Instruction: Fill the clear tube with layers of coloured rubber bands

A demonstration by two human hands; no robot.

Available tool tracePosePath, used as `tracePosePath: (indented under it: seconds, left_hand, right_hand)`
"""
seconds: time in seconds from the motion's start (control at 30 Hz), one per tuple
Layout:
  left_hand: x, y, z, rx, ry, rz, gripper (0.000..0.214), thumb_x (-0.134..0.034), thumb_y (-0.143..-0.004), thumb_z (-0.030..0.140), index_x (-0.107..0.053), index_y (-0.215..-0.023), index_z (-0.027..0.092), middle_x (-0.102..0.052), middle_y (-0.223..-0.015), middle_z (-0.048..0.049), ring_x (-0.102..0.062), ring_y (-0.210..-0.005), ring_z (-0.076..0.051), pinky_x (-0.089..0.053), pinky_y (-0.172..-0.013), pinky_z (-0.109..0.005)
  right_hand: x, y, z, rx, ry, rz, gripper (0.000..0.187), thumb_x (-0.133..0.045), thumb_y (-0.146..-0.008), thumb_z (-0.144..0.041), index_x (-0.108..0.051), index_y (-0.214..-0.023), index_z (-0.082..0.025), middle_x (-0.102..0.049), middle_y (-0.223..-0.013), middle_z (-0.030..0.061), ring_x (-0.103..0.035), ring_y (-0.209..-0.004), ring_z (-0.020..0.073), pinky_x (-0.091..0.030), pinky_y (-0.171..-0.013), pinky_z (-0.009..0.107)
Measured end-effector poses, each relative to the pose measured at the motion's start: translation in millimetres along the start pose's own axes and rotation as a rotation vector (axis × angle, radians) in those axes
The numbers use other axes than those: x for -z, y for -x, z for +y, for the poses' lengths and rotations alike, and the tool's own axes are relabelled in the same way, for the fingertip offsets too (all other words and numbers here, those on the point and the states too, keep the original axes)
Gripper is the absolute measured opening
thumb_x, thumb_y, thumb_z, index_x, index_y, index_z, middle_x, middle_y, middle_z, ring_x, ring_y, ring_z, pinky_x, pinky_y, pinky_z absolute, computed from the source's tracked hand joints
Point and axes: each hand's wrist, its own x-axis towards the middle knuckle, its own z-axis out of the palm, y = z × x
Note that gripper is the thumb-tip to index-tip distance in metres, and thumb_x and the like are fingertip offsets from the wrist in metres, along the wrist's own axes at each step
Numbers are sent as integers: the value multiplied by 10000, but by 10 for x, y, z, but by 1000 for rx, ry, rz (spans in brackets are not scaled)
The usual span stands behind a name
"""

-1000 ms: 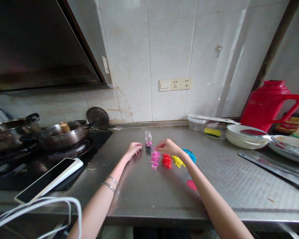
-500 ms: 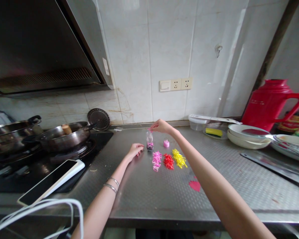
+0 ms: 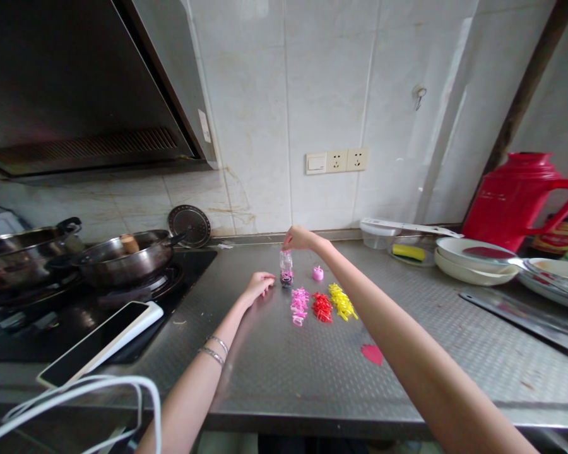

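A small clear jar stands upright near the back of the counter, dark and pink bits lying at its bottom. Over its mouth my right hand points downward, thumb and fingers pinched, with a bit of pink at the tips that looks like a small elastic band. My left hand rests on the counter left of the jar, fingers loosely bent and holding nothing. A pink lid sits to the jar's right. In front lie piles of pink elastic bands, red elastic bands and yellow elastic bands.
Pans stand on the stove at left, near a phone on a white stand and a white cable. At right are bowls, a knife, a yellow sponge and a red thermos. A red paper piece lies by my right forearm.
My right hand has shifted slightly left and now sits more directly over the jar's mouth, bringing the pink bit there. My left hand stays in place. The view has moved slightly.
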Motion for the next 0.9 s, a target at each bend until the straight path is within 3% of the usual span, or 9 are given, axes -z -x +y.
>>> tracePosePath:
  seconds: [0.53, 0.7, 0.9]
  left_hand:
    - [-11, 10, 11, 14, 3, 2, 277, -498, -692, 139, -593, -944, 72, -562, -648, 0, -428, -411, -34, -309, -348, -151]
    - [-4, 40, 60, 30, -18, -7, 268, -502, -714, 152, -586, -954, 70, -535, -598, 18, -409, -388, -32, -307, -347, -148]
    - [20, 139, 235, -2, -199, -125, 235, -540, -706, 192, -626, -887, 69, -525, -511, 26, -423, -383, -53, -335, -383, -166]
  right_hand:
    - [-73, 108, 177, 38, -97, 141, 175, -599, -679, -225, -720, -770, -137, -694, -723, 40, -603, -655, 125, -400, -560, 165]
    - [-197, 355, 257, 92, -213, 233, 161, -578, -683, -208, -713, -730, -133, -687, -697, 36, -605, -658, 138, -408, -576, 182]
    - [-418, 779, 392, 31, -324, 284, 189, -555, -698, -242, -704, -727, -129, -664, -638, 25, -578, -600, 130, -400, -561, 199]
